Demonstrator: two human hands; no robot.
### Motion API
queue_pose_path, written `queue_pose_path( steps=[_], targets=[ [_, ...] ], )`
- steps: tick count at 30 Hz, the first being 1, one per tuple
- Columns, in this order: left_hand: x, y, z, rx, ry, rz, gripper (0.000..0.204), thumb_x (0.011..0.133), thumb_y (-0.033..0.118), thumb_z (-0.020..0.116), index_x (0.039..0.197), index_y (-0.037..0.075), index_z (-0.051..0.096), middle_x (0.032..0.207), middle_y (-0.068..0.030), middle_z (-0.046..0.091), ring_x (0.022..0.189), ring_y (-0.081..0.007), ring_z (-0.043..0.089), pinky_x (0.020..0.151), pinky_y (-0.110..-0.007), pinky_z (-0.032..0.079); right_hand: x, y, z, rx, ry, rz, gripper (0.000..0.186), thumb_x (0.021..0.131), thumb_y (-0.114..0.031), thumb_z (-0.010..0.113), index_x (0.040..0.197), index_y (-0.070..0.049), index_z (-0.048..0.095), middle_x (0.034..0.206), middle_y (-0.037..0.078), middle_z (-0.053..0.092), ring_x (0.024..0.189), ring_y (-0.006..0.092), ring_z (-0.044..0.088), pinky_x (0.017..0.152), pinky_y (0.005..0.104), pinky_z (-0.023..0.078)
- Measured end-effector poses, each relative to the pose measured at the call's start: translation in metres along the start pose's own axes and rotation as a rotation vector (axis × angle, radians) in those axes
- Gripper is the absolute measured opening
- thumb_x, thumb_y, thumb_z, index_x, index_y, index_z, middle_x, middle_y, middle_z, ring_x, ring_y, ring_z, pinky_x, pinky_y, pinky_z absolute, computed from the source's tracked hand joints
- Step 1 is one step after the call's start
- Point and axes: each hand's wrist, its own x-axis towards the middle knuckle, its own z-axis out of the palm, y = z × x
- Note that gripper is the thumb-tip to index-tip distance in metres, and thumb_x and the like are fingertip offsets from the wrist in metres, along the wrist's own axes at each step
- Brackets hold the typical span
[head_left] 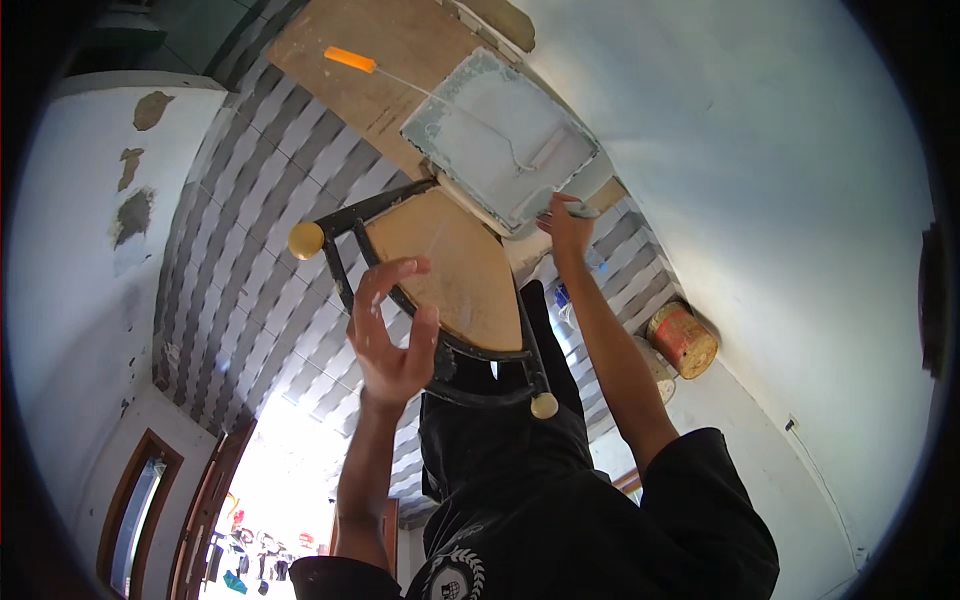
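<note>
My left hand (386, 330) has curved fingers spread apart, holding nothing, over the chair’s left side. The chair (455, 265) has a tan seat, dark frame and yellow knobs. My right hand (568, 225) reaches to the lower right corner of a pale, paint-smeared tray (465, 105), its fingers curled round something grey that I cannot make out. A paint roller with an orange handle (349, 59) lies across the tray, its head partly lost in white paint.
A brown board (370, 30) lies beyond the chair. A red, rusty drum (680, 340) stands by the white wall (780, 200) at right. Patterned tiles (250, 260) cover the floor. Bottom left are a wooden door (200, 510) and a bright opening with hanging items.
</note>
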Motion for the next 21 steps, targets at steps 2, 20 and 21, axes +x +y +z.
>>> queue_pose_path(
  steps=[2, 20, 21],
  targets=[
    [0.002, -0.009, -0.002, -0.08, 0.061, -0.005, 0.04, 0.084, 0.005, 0.062, 0.12, -0.001, 0.047, 0.112, -0.0183, 0.061, 0.098, -0.0256, 0.063, 0.088, -0.036, 0.048, 0.01, 0.016, 0.031, -0.276, 0.107, -0.165, 0.018, 0.084, -0.017, 0.063, 0.096, -0.005, 0.069, 0.077, 0.015, 0.068, 0.073, 0.0303, 0.069, 0.067, 0.0391, 0.057],
    [0.015, -0.033, 0.004, -0.663, 0.273, -0.205, 0.05, 0.087, 0.016, 0.06, 0.126, -0.003, 0.033, 0.099, -0.0248, 0.06, 0.094, -0.0311, 0.064, 0.075, -0.037, 0.058, 0.073, 0.098, 0.079, -0.465, 0.18, -0.393, 0.022, 0.076, -0.011, 0.065, 0.098, -0.006, 0.063, 0.073, 0.013, 0.065, 0.069, 0.0287, 0.065, 0.068, 0.0413, 0.052],
    [0.015, -0.033, 0.005, -0.668, 0.272, -0.204, 0.051, 0.087, 0.016, 0.06, 0.126, -0.003, 0.033, 0.099, -0.0247, 0.06, 0.094, -0.0309, 0.064, 0.075, -0.037, 0.058, 0.078, 0.1, 0.069, -0.284, 0.109, -0.319, 0.021, 0.078, -0.009, 0.066, 0.098, -0.005, 0.063, 0.073, 0.009, 0.065, 0.066, 0.0227, 0.064, 0.066, 0.038, 0.054]
  ],
)
